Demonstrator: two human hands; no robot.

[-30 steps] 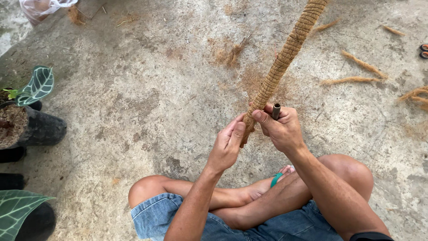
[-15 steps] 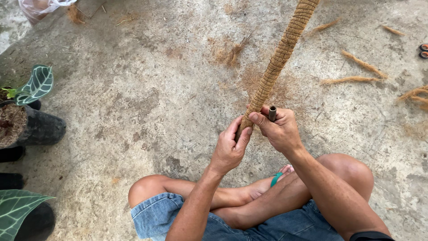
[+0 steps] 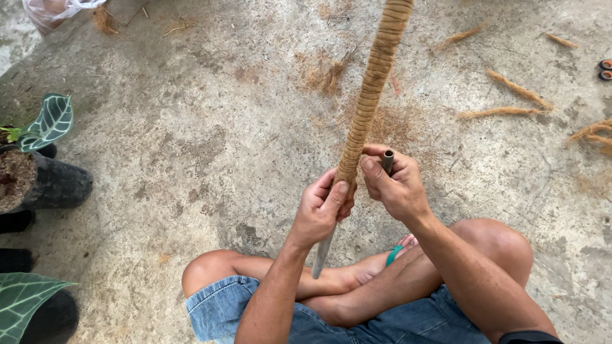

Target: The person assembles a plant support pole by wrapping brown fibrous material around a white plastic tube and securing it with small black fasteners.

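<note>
I sit cross-legged on a concrete floor. A long pole wrapped in brown coir fibre (image 3: 371,89) rises from my hands to the top edge of the view. My left hand (image 3: 322,207) grips the lower end of the wrapping, and the pole's bare grey tip (image 3: 320,257) sticks out below it. My right hand (image 3: 395,185) is closed beside the pole around a small dark tube (image 3: 387,160) whose open end shows above my fingers.
Loose coir strands (image 3: 497,113) and fibre dust lie on the concrete (image 3: 191,140) at right and centre. Black pots (image 3: 54,185) with green veined leaves (image 3: 50,121) stand at the left edge. A plastic bag (image 3: 54,9) is at top left. A green sandal strap (image 3: 393,255) shows by my foot.
The pole has swung more upright, its top moving left. My left hand has slid closer and closed around the wrapped lower end; the right hand keeps the tube.
</note>
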